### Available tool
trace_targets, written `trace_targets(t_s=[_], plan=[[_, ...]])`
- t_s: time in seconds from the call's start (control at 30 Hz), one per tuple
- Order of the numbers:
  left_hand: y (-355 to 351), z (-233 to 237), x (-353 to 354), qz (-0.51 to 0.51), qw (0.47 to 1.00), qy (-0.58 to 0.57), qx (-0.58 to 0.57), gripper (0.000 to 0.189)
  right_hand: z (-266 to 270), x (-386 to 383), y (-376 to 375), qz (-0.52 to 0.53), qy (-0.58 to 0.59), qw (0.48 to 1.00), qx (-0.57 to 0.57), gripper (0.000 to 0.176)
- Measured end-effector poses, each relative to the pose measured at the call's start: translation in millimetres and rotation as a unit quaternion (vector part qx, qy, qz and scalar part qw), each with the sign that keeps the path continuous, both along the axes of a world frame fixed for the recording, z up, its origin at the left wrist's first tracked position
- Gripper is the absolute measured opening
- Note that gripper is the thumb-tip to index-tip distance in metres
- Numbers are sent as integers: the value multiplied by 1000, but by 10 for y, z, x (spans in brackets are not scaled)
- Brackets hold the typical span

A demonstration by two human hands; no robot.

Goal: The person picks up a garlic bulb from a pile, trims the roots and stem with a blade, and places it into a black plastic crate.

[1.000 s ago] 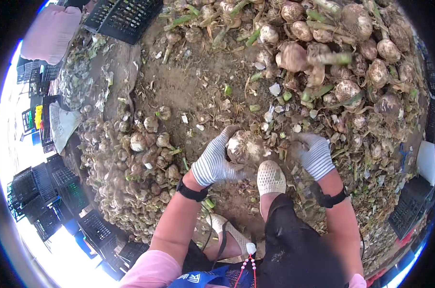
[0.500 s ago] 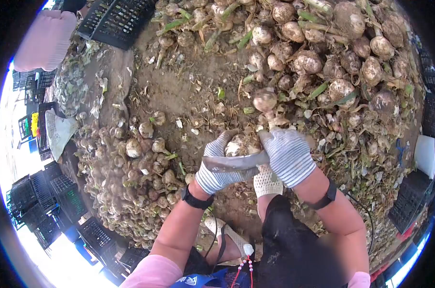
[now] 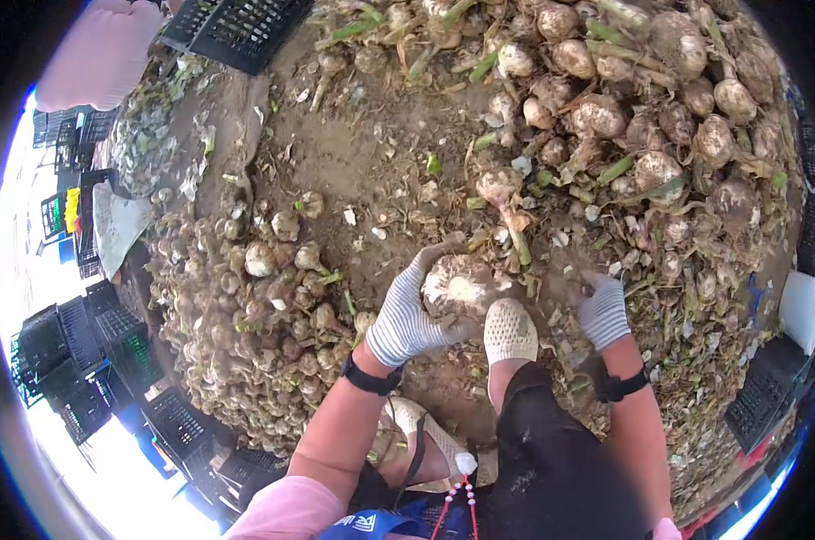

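A large garlic bulb (image 3: pixel 459 286) with a pale cut face turned up sits in my left hand (image 3: pixel 405 310), the gloved fingers and thumb curved round its left side. To the right, my right hand (image 3: pixel 603 310), in a striped glove, is apart from the bulb, low over the littered ground. Its fingers are curled, and what they hold, if anything, is hidden; no knife blade shows clearly. Just beyond the held bulb lies another garlic bulb (image 3: pixel 499 184) with its stalk pointing toward me.
A heap of untrimmed garlic (image 3: pixel 596 117) fills the far right. Smaller bulbs form a pile (image 3: pixel 272 315) on the left. A black crate (image 3: pixel 245 36) stands at the far left, near a person's pink sleeve (image 3: pixel 101 54). My shoe (image 3: pixel 510 331) is close beside the held bulb.
My right hand has moved right, away from the bulb. The knife blade that lay across the bulb no longer shows there. The bulb in my left hand now shows its cut face.
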State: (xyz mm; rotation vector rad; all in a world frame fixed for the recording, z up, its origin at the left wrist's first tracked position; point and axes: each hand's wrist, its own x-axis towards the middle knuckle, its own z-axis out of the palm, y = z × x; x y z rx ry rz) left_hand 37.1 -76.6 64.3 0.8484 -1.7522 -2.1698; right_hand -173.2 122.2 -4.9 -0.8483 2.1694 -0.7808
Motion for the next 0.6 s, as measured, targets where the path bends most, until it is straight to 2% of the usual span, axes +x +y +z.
trace_targets(t_s=[0.03, 0.07, 0.13, 0.17, 0.2, 0.23, 0.27, 0.3, 0.33, 0.37, 0.4, 0.47, 0.53, 0.57, 0.6], plan=[[30, 139, -42, 31, 989, -2, 146, 62, 38, 7, 13, 51, 10, 997, -57, 20], [25, 82, -40, 31, 989, 1, 146, 62, 129, 20, -25, 51, 13, 997, -58, 20], [-9, -72, -35, 43, 954, 52, 292, 54, 331, 76, -175, 37, -56, 998, -3, 21], [52, 112, -115, 31, 982, 37, 185, 45, 340, 69, -200, 55, -56, 996, 33, 22], [-41, 314, -154, -118, 976, -93, -156, 45, 344, 67, -231, 57, -52, 997, 32, 22], [-62, 348, -178, -201, 927, -126, -291, 49, 343, 71, -265, 83, -28, 996, 23, 22], [-71, 358, -189, -279, 851, -157, -417, 53, 331, 87, -291, 110, -4, 994, 14, 22], [-90, 353, -185, -277, 852, -156, -417, 53, 268, 128, -308, 75, -68, 995, -23, 18], [-114, 342, -176, -333, 787, -155, -495, 54, 322, 139, -376, 76, -66, 995, -23, 18], [-121, 337, -165, -386, 712, -153, -566, 55, 413, 143, -487, 131, -28, 991, -10, 17], [-108, 340, -156, -386, 712, -154, -566, 55, 483, 168, -601, 185, 10, 983, 3, 16], [-82, 347, -145, -405, 681, -131, -596, 49, 584, 251, -827, 179, -13, 984, -18, 15], [-61, 387, -139, -413, 677, -110, -599, 46, 712, 257, -994, 262, 81, 962, -6, 18], [-43, 416, -124, -421, 674, -89, -601, 43, 569, 234, -981, 268, 64, 961, 31, 20], [-52, 458, -71, -422, 672, -88, -602, 43, 538, 128, -953, 259, 38, 952, 159, 21]])
